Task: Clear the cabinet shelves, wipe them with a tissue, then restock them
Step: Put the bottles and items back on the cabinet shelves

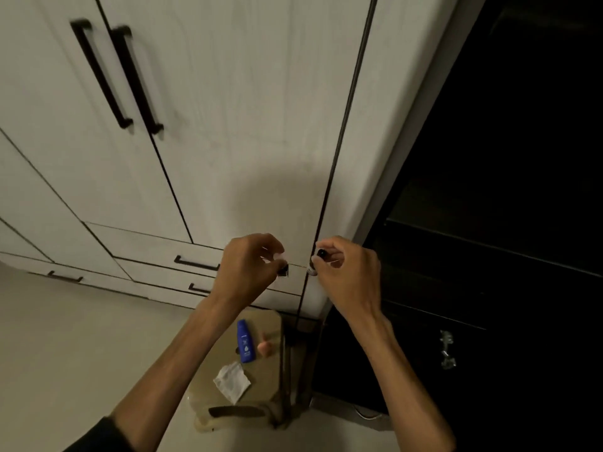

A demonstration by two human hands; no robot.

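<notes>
White cabinet (228, 125); both hands (248, 265) (346, 272) pinching small items.

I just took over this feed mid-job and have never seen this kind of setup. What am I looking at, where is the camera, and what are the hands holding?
There is no machine here: a person works with two bare hands, filmed by one wide-angle camera on their head, looking forward and down.

In front stands a white cabinet with black handles; its right side is open onto dark shelves.

The left hand pinches a small dark item, and the right hand grips a small object with a black tip and pale end. Both are too small to identify.

Below is a tan stool. On it lie a blue bottle, a pinkish object and a white tissue.
</notes>
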